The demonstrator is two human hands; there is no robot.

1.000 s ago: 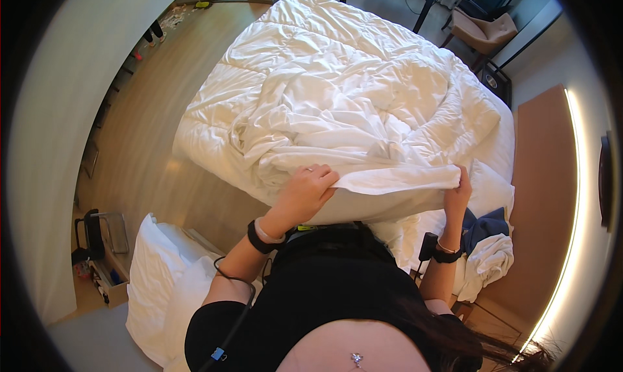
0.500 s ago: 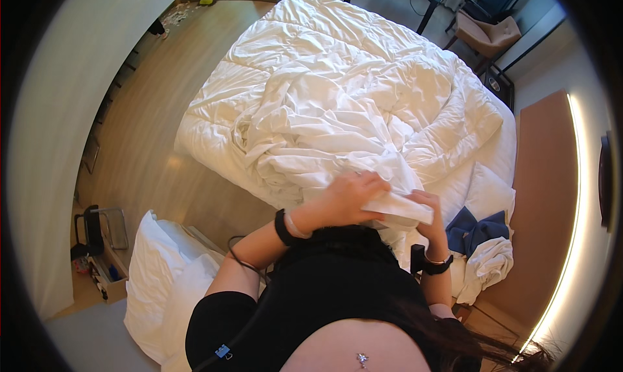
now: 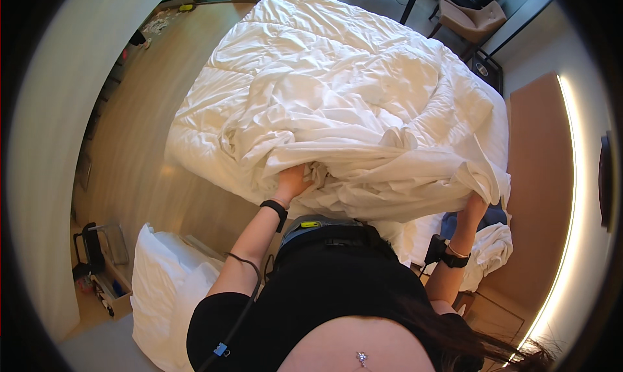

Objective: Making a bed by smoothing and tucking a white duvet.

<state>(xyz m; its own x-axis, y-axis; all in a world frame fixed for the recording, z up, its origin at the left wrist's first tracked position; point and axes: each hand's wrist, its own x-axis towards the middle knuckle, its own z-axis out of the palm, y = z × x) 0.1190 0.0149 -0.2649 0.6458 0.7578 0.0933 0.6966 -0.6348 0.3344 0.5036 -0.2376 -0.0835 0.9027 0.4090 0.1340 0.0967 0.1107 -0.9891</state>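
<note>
Since half a second ago the two hands, then close together at the near edge of the bed, have moved apart. The left hand (image 3: 295,180) now sits pushed into the bunched folds of the crumpled white cotton sheet (image 3: 363,171), fingers closed on a gathered fold. The right hand (image 3: 476,202) has swung out to the right and is raised under the sheet's outer corner; its fingers are hidden by the cloth, so the grip cannot be confirmed.

The sheet lies heaped along the near edge of the bed, between the two hands and directly ahead of the person's torso. Both wrists carry dark bands.

Nearest the person, on the floor to the left, lies a plump white pillow (image 3: 165,281), with a small wire-framed rack of items (image 3: 97,268) beside it against the wall. To the right, below the right forearm, a bundle of blue and white cloth (image 3: 493,242) is visible.

Beyond the sheet, a rumpled white quilted duvet (image 3: 337,67) covers the bed. A light wooden floor (image 3: 130,138) runs along the left side. At the far end stands a tan upholstered chair (image 3: 470,21).
</note>
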